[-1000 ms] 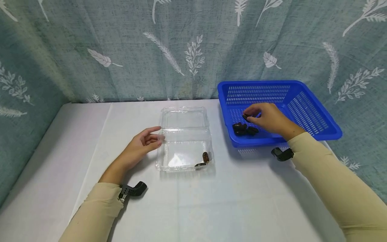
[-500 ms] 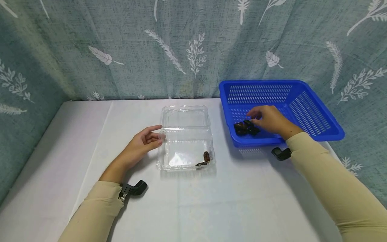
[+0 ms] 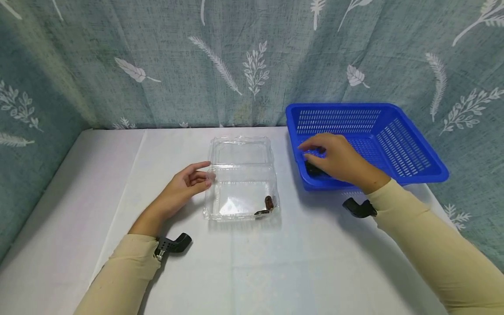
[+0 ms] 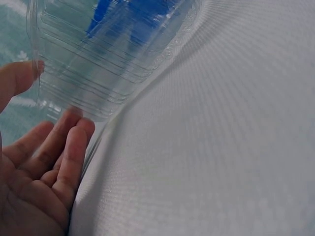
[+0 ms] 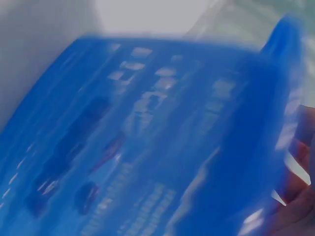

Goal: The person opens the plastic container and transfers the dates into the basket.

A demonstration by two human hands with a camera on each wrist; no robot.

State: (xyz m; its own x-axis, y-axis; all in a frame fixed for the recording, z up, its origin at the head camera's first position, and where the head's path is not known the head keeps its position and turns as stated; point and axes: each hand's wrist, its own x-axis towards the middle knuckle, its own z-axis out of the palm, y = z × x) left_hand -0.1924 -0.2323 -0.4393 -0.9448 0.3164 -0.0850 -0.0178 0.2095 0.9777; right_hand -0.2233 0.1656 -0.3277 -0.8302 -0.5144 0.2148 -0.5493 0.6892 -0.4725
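A clear plastic clamshell box lies unfolded on the white cloth, with two dark brown dates in its near right corner. My left hand rests loosely against the box's left edge; in the left wrist view its fingers touch the clear wall. Inside the blue basket, my right hand hovers over a small pile of dark dates, which it partly covers. Its thumb and forefinger are bent and apart, with blue basket visible between them. The right wrist view is blurred.
The basket has slotted walls and stands at the back right of the cloth-covered table. A green leaf-patterned curtain hangs behind and at the left side. Black wrist cameras stick out from both forearms.
My right hand held a date, which then lay in the pile by half a second ago. It has since moved left over the pile. My left hand and the box have stayed put.
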